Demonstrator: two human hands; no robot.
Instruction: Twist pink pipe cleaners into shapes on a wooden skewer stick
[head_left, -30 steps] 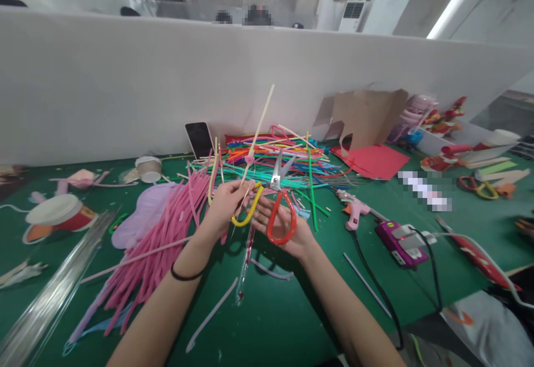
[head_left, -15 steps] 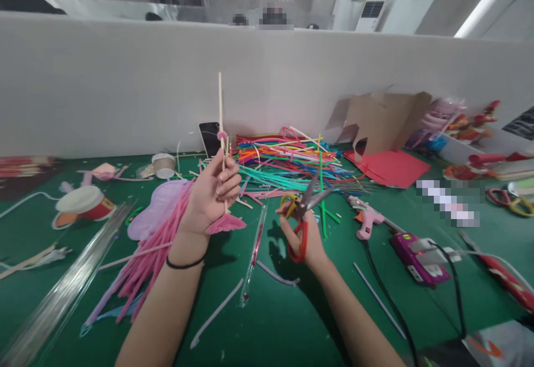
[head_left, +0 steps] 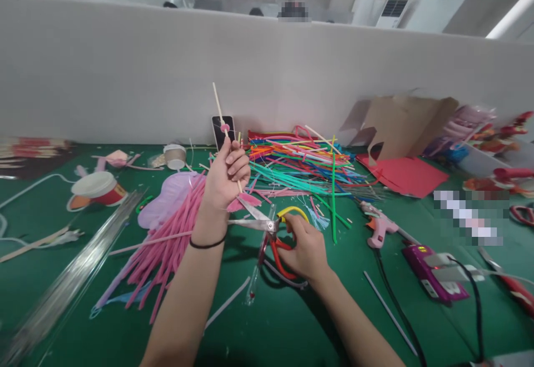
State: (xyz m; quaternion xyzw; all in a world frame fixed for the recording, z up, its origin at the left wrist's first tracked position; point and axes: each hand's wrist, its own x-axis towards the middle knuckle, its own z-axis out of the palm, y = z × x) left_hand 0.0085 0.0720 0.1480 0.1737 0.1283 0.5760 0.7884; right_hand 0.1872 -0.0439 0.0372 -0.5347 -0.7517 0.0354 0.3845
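Note:
Closed around a thin wooden stick (head_left: 217, 100), my left hand (head_left: 228, 175) holds it tilted above the table. A small pink ring (head_left: 225, 128) sits on the stick just over my fingers, and a pink fuzzy piece (head_left: 245, 201) hangs at its lower end, partly hidden by the blades. My right hand (head_left: 303, 247) grips scissors (head_left: 287, 244) with one yellow and one red handle. Their blades stand apart and point left, close to the pink piece; whether they touch it I cannot tell. Pink pipe cleaners (head_left: 167, 250) lie beside my left wrist.
A heap of coloured pipe cleaners (head_left: 300, 158) lies at the back by the grey partition (head_left: 267, 72). Rightward are a pink glue gun (head_left: 380, 225), a purple power strip (head_left: 434, 278) and red paper (head_left: 409, 175). A paper cup (head_left: 98, 188) and clear plastic sleeves (head_left: 83, 272) are left.
The scissors have turned from pointing up and right to pointing left, and come near the pink piece. The stick now leans leftward at its top. The camera view has shifted slightly.

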